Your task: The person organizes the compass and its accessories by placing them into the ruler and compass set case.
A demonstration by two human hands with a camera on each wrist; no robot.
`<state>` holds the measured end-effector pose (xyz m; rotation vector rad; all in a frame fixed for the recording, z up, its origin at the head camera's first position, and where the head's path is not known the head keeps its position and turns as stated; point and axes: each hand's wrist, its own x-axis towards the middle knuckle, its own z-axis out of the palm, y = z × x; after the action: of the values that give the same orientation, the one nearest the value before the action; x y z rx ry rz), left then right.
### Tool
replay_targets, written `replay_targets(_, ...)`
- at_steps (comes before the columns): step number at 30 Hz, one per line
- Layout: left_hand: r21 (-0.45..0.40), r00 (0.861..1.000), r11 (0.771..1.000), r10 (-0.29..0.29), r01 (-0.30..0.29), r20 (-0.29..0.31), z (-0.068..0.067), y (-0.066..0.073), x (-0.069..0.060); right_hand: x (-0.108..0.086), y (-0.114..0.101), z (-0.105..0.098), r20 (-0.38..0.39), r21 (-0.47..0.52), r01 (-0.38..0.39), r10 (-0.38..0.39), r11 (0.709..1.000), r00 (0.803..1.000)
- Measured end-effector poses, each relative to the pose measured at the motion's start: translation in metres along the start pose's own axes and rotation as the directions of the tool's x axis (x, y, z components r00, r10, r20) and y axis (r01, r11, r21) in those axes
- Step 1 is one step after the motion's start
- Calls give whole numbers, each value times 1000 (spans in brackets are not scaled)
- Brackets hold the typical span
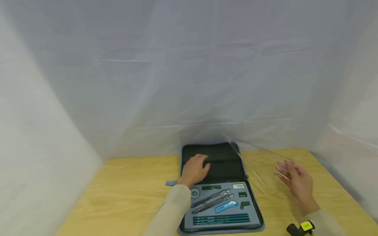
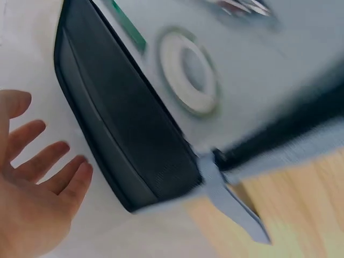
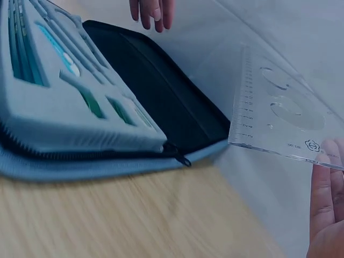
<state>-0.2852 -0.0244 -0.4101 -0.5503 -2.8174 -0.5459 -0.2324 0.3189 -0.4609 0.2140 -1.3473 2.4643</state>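
A clear set square [image 3: 263, 115] with printed scales and curved cut-outs is pinched at its edge between the thumb and fingers of my right hand [image 1: 299, 186], held up to the right of the zip case. My left hand [image 1: 194, 167] hovers over the case's raised black lid [image 1: 224, 170] with loosely bent fingers and nothing in them. In the left wrist view the same hand [image 2: 40, 199] is apart from the lid. The open case's grey foam insert [image 1: 227, 224] holds a tape roll [image 1: 195, 193], two compasses [image 1: 212, 201], a blue cutter [image 1: 226, 206] and several green pencils [image 1: 221, 219].
An eraser [image 1: 238, 186] and small green pieces [image 1: 244, 205] also sit in the foam. A blue fabric tab [image 1: 171, 183] sticks out at the case's left. White sheeting [image 1: 189, 82] stands behind and beside the wooden table [image 1: 124, 196].
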Motion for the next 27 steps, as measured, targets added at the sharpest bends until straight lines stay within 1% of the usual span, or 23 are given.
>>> replay_targets(2, -2, 999, 1000, -15, 15, -44, -1, -8, -1, 2, 3, 3, -1, -36, 14, -14, 999, 1000)
replay_targets(3, -4, 998, 1000, -26, 26, -60, -1, -12, -1, 3, 5, 4, 4, -37, 28, -28, 999, 1000)
replay_targets(5, -7, 995, 999, -45, 45, -86, -2, -20, -3, 4, 7, 7, -2, -50, 29, -30, 998, 1000)
replay_targets(7, -18, 993, 998, -61, 60, -100, -3, -26, -6, 5, 10, 9, -15, -56, 19, -20, 998, 1000)
replay_targets(8, -22, 992, 997, -69, 67, -104, -3, -29, -7, 5, 12, 9, -23, -54, 13, -14, 998, 1000)
replay_targets(10, -24, 990, 996, -85, 83, -111, -2, -33, -9, 12, 23, 1, 3, -57, 36, -36, 998, 999)
replay_targets(12, -30, 988, 994, -109, 106, -113, -1, -35, -10, 13, 25, 2, -9, -52, 24, -25, 998, 1000)
replay_targets(15, -44, 981, 988, -150, 146, -121, 2, -39, -11, 12, 25, 7, 6, -14, 24, -23, 1000, 1000)
replay_targets(16, -57, 979, 986, -165, 159, -118, 3, -40, -12, 9, 22, 14, -13, -10, 4, -5, 1000, 1000)
replay_targets(17, -75, 977, 982, -182, 174, -109, 4, -41, -13, 6, 17, 21, -33, -5, -19, 18, 1000, 999)
replay_targets(19, -115, 974, 973, -210, 199, -87, 7, -43, -15, 4, 19, 24, -23, 2, -15, 15, 1000, 1000)
replay_targets(21, -168, 967, 958, -246, 233, -60, 11, -45, -17, 3, 22, 26, -26, -10, -19, 19, 1000, 999)
replay_targets(24, -265, 948, 917, -316, 299, -24, 17, -47, -17, 2, 26, 27, -26, -17, -30, 29, 999, 999)
replay_targets(26, -348, 928, 874, -371, 340, -26, 19, -49, -15, 1, 28, 28, -26, -28, -37, 36, 999, 999)
replay_targets(27, -391, 916, 848, -400, 358, -29, 20, -50, -13, 1, 29, 28, -25, -31, -39, 38, 999, 999)
